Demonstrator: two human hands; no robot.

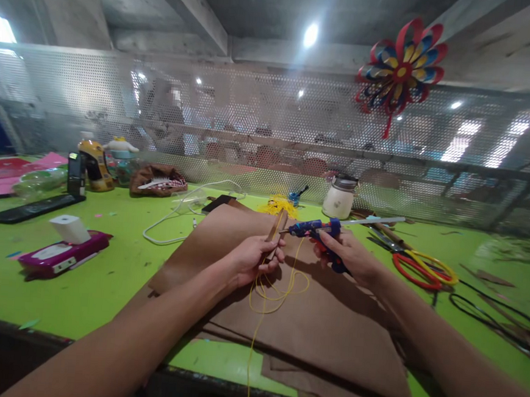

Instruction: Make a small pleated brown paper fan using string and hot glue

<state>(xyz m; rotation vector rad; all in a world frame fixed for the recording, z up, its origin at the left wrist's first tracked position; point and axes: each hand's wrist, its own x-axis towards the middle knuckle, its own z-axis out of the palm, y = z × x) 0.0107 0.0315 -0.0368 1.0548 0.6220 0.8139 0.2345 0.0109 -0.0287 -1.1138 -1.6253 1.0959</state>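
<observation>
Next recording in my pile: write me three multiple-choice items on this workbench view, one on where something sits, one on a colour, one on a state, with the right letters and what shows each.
1. Where do the scissors lie?
A. on the green table, to the right of the person's right hand
B. in the left hand
C. on the mesh wall

2. What colour is the string hanging from the left hand?
A. white
B. yellow
C. black

3. How does the glue gun stand?
A. lying loose on the brown paper
B. hung on the wall
C. held in the right hand, nozzle at the brown stick

Answers:
1. A: their red and yellow handles rest on the table beyond the right hand.
2. B: yellow loops lie on the brown paper.
3. C: the right hand's grip is closed on it, its tip meeting the stick that the left hand pinches.
</observation>
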